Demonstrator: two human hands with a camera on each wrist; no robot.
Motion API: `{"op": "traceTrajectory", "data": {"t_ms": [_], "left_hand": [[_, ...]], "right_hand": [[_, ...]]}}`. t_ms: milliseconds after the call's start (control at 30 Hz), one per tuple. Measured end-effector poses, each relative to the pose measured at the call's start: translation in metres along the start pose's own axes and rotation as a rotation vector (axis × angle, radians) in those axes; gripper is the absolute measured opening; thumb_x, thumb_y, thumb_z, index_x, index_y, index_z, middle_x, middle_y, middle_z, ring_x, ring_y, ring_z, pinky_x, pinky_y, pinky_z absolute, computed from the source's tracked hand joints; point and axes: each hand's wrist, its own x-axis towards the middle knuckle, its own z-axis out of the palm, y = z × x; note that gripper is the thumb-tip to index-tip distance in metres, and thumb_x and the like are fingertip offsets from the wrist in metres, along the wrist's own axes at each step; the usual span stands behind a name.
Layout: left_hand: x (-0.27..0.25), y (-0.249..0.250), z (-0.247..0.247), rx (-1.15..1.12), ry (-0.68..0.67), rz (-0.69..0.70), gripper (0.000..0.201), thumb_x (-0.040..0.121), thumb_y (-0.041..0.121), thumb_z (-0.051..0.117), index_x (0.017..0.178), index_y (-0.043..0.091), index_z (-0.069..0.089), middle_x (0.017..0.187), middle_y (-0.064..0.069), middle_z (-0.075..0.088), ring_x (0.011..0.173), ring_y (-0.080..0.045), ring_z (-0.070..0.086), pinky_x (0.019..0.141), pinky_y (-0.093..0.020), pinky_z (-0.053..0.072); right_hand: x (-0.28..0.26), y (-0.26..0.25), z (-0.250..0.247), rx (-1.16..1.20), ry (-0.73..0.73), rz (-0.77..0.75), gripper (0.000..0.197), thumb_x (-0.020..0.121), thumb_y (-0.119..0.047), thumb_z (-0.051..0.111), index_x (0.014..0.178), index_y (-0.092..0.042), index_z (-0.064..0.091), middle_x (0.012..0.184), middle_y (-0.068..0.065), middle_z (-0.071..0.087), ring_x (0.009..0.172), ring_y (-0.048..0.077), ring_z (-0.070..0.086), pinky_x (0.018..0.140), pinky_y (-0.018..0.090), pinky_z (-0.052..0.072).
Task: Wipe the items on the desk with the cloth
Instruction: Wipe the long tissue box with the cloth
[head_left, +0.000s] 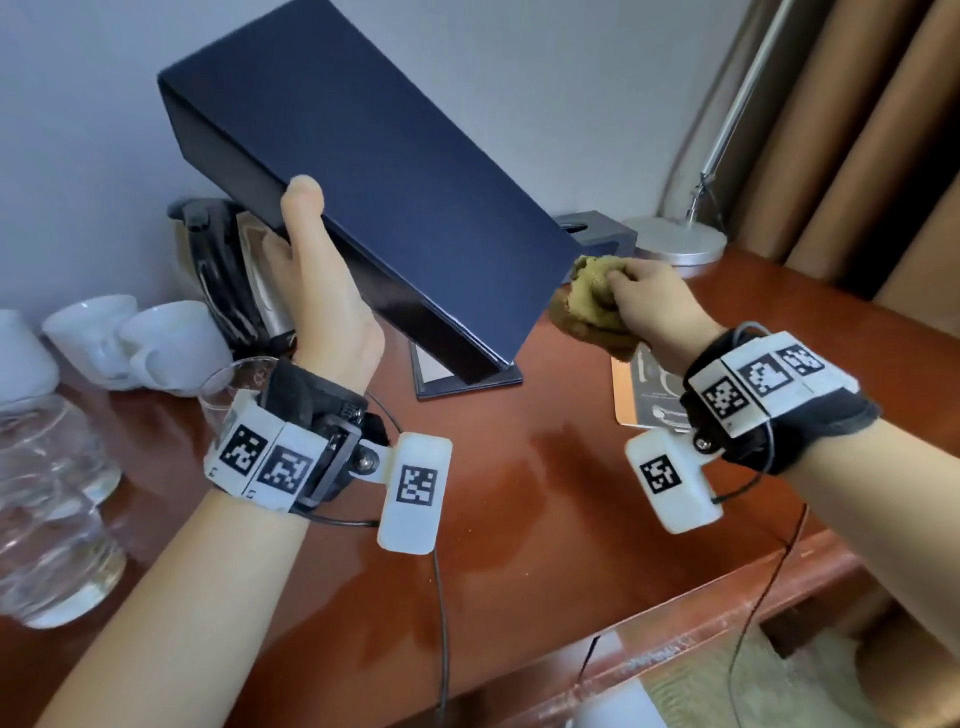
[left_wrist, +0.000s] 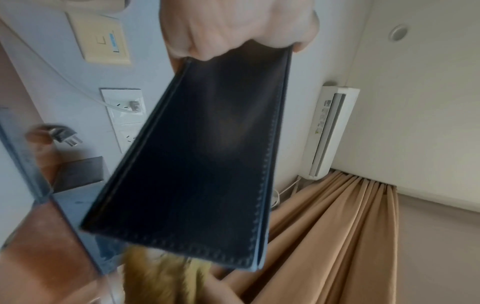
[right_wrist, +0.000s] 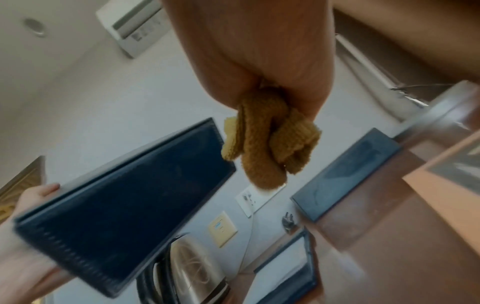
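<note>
The cloth (head_left: 592, 299), soft and bunched, sits gripped in your right hand (head_left: 654, 306). Your left hand (head_left: 317, 291) clamps the stiff, light box (head_left: 374, 171) by its long edge above the counter (head_left: 519, 493).

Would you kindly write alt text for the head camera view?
A left hand holds a dark blue box tilted above a reddish desk, while the right hand grips a bunched yellow cloth beside the box's lower corner.

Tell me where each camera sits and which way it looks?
Head: on the head, looking down at the desk; both forearms show, left hand holding the dark folder.
Left wrist: looks along the fingers at the folder's face.
Right wrist: looks along the right hand at the yellow cloth.
All three share the folder and cloth.
</note>
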Motion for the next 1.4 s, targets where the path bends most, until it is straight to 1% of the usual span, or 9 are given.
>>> {"op": "traceTrajectory", "data": {"t_ms": [100,167,267,367,533,667,800,1033,1400], "left_hand": [[0.021,0.000,0.000,0.134,-0.009,-0.002,0.095,0.056,0.071,0.067,0.133,0.019,0.052,0.132,0.001,0.060,0.121,-0.019,0.057,0.102,-0.050,0.044],[0.021,0.001,0.009,0.234,-0.041,0.059,0.090,0.057,0.064,0.066,0.133,0.017,0.051,0.133,0.003,0.057,0.123,-0.014,0.053,0.105,-0.041,0.043],[0.014,0.001,0.026,0.502,-0.192,0.166,0.056,0.062,0.053,0.066,0.107,0.023,0.051,0.109,0.013,0.060,0.100,0.004,0.057,0.094,-0.020,0.045],[0.011,-0.007,0.035,0.824,-0.388,0.295,0.043,0.076,0.033,0.073,0.105,0.020,0.043,0.093,0.021,0.054,0.076,0.017,0.051,0.066,-0.001,0.039],[0.006,-0.024,0.043,1.247,-0.634,0.530,0.061,0.072,0.034,0.077,0.118,0.010,0.045,0.110,0.000,0.053,0.092,-0.014,0.049,0.065,-0.025,0.031],[0.000,-0.036,0.041,1.520,-0.794,0.719,0.073,0.071,0.035,0.076,0.130,0.006,0.043,0.127,-0.012,0.051,0.106,-0.032,0.055,0.077,-0.035,0.038],[-0.002,-0.041,0.039,1.724,-0.906,0.943,0.082,0.063,0.036,0.080,0.129,0.001,0.046,0.130,-0.015,0.053,0.105,-0.036,0.059,0.092,-0.049,0.038],[0.002,-0.050,0.036,1.824,-0.846,1.433,0.090,0.050,0.048,0.081,0.119,0.005,0.042,0.115,-0.011,0.062,0.079,-0.029,0.062,0.086,-0.057,0.047],[0.000,-0.056,0.037,1.959,-0.729,1.549,0.095,0.049,0.061,0.077,0.120,0.010,0.043,0.119,0.000,0.061,0.086,-0.023,0.062,0.089,-0.054,0.049]], "right_hand": [[-0.001,0.010,-0.018,0.001,0.020,0.060,0.025,0.092,-0.007,0.039,0.090,-0.013,0.063,0.099,0.019,0.066,0.082,0.030,0.061,0.032,0.015,0.037],[-0.002,0.010,-0.031,0.073,0.076,0.069,0.033,0.092,-0.003,0.038,0.112,-0.015,0.062,0.110,0.015,0.064,0.087,0.025,0.061,0.043,0.015,0.045],[-0.007,0.008,-0.046,0.254,0.125,0.107,0.044,0.093,0.005,0.032,0.123,-0.015,0.056,0.092,0.006,0.061,0.054,0.003,0.061,0.041,0.015,0.047],[-0.010,0.005,-0.056,0.381,0.107,0.153,0.045,0.089,0.011,0.029,0.107,-0.013,0.063,0.077,0.004,0.060,0.039,0.005,0.060,0.036,0.017,0.045],[-0.019,-0.001,-0.068,0.430,0.013,0.209,0.027,0.094,-0.019,0.046,0.069,-0.014,0.055,0.045,-0.005,0.057,0.035,0.007,0.057,0.040,0.013,0.043],[-0.022,-0.001,-0.071,0.498,-0.256,0.345,0.045,0.090,-0.053,0.047,0.065,-0.018,0.062,0.062,0.000,0.059,0.050,0.019,0.061,0.045,0.021,0.050],[-0.018,-0.008,-0.069,0.329,-0.318,0.320,0.057,0.073,-0.075,0.052,0.078,-0.020,0.067,0.078,0.005,0.070,0.060,0.024,0.067,0.054,0.029,0.053],[-0.025,-0.011,-0.053,0.364,-0.371,0.303,0.058,0.077,-0.069,0.053,0.056,-0.016,0.061,0.051,0.002,0.060,0.040,0.021,0.058,0.046,0.025,0.051],[-0.030,-0.009,-0.038,0.610,-0.319,0.194,0.037,0.090,-0.036,0.048,0.071,-0.007,0.059,0.060,0.007,0.058,0.046,0.022,0.057,0.050,0.023,0.048]]}}
